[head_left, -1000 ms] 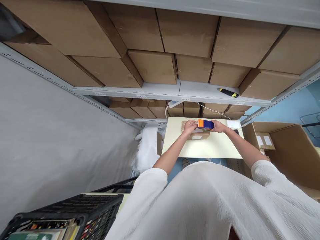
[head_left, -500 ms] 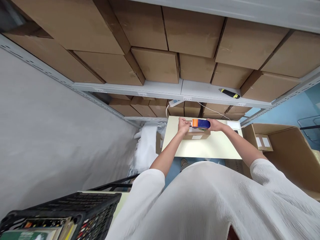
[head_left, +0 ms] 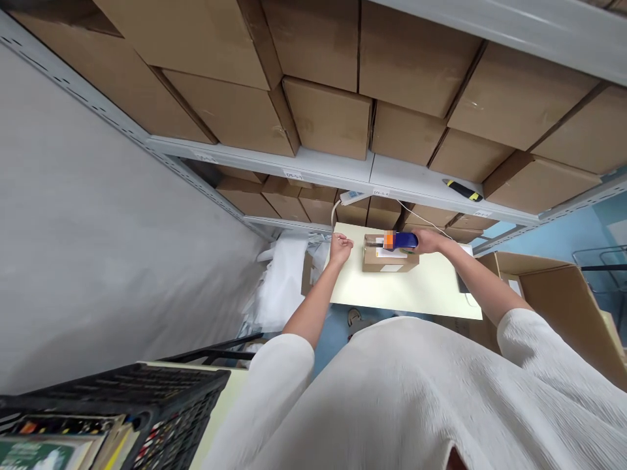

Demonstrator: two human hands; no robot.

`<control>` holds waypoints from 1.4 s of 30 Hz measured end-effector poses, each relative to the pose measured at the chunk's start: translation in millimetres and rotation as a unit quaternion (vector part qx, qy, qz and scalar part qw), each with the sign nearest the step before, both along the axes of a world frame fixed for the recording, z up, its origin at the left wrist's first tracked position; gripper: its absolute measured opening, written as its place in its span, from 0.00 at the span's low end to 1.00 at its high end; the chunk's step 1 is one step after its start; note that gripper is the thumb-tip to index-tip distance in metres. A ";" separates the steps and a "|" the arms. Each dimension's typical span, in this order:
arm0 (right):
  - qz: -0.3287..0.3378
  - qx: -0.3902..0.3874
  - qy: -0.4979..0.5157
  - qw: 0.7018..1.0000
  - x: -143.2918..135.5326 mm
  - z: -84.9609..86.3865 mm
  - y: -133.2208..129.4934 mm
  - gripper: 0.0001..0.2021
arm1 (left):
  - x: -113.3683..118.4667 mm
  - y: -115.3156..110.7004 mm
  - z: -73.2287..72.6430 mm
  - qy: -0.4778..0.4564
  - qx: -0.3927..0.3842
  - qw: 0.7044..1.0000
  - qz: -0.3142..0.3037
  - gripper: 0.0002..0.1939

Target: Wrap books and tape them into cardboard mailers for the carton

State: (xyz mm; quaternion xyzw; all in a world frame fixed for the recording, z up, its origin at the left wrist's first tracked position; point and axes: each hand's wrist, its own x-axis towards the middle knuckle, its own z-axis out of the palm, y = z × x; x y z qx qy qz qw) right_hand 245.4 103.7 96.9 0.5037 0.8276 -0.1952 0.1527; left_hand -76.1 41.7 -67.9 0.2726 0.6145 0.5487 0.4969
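My right hand (head_left: 426, 240) is wrapped round a tape dispenser (head_left: 405, 241) with a blue body and an orange front. The dispenser lies over the top of a small cardboard box (head_left: 385, 261), which carries white labels on its top and near side. To the left of the box and apart from it, my left hand (head_left: 341, 249) is raised over the table's left part with its fingers curled in. Nothing shows between those fingers. Box and dispenser are on the pale yellow table (head_left: 406, 294).
Shelves packed with cardboard boxes (head_left: 328, 117) rise beyond the table, and a utility knife (head_left: 462, 190) lies on one shelf. A large open carton (head_left: 553, 287) stands at right. White packing material (head_left: 281, 281) is heaped at left, and a black crate (head_left: 147, 398) with books stands nearer.
My left hand has left the box and moved left. The dispenser stays in my right hand over the box's top. The view has shifted slightly.
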 end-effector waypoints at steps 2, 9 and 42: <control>-0.005 -0.021 -0.004 1.000 -1.6 6.2 -1.7 0.23 | -0.6 -2.1 -3.4 -0.008 0.020 1.000 -0.008 0.24; -0.021 -0.043 0.015 0.999 2.8 35.0 0.0 0.22 | -5.7 -2.3 -9.6 -0.034 0.060 0.997 -0.021 0.24; 0.021 -0.012 -0.059 0.998 -24.1 -25.2 13.0 0.23 | 47.2 -12.3 -14.2 0.238 0.147 0.943 -0.179 0.24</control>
